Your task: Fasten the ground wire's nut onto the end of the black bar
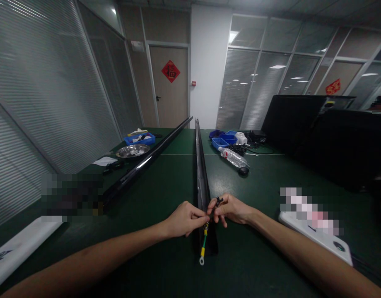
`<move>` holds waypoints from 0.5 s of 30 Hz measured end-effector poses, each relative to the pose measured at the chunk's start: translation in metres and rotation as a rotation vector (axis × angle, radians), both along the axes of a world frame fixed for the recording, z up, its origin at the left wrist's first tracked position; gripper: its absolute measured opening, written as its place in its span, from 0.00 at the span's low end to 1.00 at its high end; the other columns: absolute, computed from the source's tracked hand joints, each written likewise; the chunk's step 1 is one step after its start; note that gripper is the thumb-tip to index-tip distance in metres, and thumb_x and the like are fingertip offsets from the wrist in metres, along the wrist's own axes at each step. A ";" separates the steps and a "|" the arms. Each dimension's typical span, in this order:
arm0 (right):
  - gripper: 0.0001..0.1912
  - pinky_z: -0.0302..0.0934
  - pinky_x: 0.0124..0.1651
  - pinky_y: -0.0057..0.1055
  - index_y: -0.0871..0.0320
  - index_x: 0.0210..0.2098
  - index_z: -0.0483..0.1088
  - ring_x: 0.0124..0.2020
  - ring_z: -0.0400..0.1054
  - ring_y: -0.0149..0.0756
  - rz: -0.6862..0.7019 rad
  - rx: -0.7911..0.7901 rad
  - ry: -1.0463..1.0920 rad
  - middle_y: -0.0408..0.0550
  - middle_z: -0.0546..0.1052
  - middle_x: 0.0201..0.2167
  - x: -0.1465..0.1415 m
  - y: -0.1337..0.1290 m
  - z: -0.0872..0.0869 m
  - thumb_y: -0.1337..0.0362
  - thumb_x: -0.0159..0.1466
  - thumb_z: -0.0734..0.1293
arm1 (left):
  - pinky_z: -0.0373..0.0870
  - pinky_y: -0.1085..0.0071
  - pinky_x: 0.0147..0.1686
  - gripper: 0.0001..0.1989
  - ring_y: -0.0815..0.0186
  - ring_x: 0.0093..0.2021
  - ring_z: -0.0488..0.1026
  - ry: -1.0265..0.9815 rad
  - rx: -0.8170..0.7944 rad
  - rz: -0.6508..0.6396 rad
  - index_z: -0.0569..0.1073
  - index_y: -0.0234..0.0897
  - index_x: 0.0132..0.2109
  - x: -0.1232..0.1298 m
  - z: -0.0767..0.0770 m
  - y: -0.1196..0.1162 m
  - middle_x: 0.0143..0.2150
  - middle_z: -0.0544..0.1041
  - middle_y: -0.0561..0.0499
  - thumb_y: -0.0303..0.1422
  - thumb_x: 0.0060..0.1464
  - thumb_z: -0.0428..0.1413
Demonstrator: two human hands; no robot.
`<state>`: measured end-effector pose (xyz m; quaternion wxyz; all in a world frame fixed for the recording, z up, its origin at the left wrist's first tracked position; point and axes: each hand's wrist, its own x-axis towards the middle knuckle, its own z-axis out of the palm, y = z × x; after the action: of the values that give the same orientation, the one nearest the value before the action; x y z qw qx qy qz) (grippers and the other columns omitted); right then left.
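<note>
A long black metal channel (pixel 203 178) runs away from me down the middle of the table. Over its near end, my left hand (pixel 181 218) is closed in a pinch at the upper end of a short yellow-green ground wire (pixel 204 240). The wire's lower ring terminal hangs free toward me; its upper terminal is partly hidden by fingertips. My right hand (pixel 232 209) meets the left fingertips from the other side. Between its thumb and fingers is a small black tool (pixel 219 200) with a knobbed end, tilted, its lower part hidden.
Another black channel (pixel 141 165) lies slanted at left, near a steel bowl (pixel 133 150) and a blue tray (pixel 147 140). At right are blue bins (pixel 220 142), a plastic bottle (pixel 234 157), a white device (pixel 317 238) and black monitors (pixel 292 124). A white object (pixel 25 248) sits front left.
</note>
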<state>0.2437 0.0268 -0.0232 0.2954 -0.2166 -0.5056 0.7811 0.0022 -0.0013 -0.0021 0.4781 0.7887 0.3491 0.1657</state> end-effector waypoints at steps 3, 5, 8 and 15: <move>0.14 0.74 0.22 0.23 0.66 0.39 0.81 0.29 0.79 0.35 -0.004 0.006 -0.003 0.55 0.83 0.38 0.000 0.000 -0.001 0.68 0.54 0.81 | 0.52 0.80 0.16 0.23 0.75 0.15 0.62 0.015 -0.007 0.001 0.74 0.32 0.30 0.001 0.002 -0.001 0.17 0.62 0.59 0.46 0.67 0.53; 0.14 0.75 0.22 0.23 0.66 0.39 0.81 0.29 0.79 0.35 -0.008 0.004 0.009 0.55 0.83 0.38 0.000 0.000 -0.001 0.69 0.54 0.81 | 0.52 0.80 0.15 0.23 0.74 0.15 0.63 0.016 -0.020 0.003 0.75 0.32 0.31 0.001 0.004 -0.001 0.17 0.62 0.59 0.47 0.67 0.53; 0.13 0.75 0.22 0.24 0.66 0.38 0.81 0.29 0.79 0.35 -0.009 -0.006 0.022 0.55 0.83 0.38 0.000 -0.001 -0.002 0.68 0.55 0.81 | 0.52 0.80 0.15 0.23 0.74 0.15 0.62 -0.007 -0.036 0.002 0.76 0.32 0.32 0.001 0.006 -0.002 0.18 0.61 0.59 0.47 0.66 0.53; 0.13 0.75 0.22 0.24 0.67 0.38 0.81 0.29 0.79 0.36 -0.010 0.017 -0.016 0.57 0.83 0.38 0.000 -0.002 -0.001 0.68 0.55 0.80 | 0.50 0.79 0.14 0.23 0.75 0.15 0.60 -0.030 -0.041 0.009 0.76 0.31 0.31 0.000 0.003 -0.001 0.18 0.61 0.58 0.46 0.65 0.55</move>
<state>0.2434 0.0250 -0.0242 0.2969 -0.2228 -0.5136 0.7736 0.0027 -0.0019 0.0004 0.4986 0.7748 0.3485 0.1725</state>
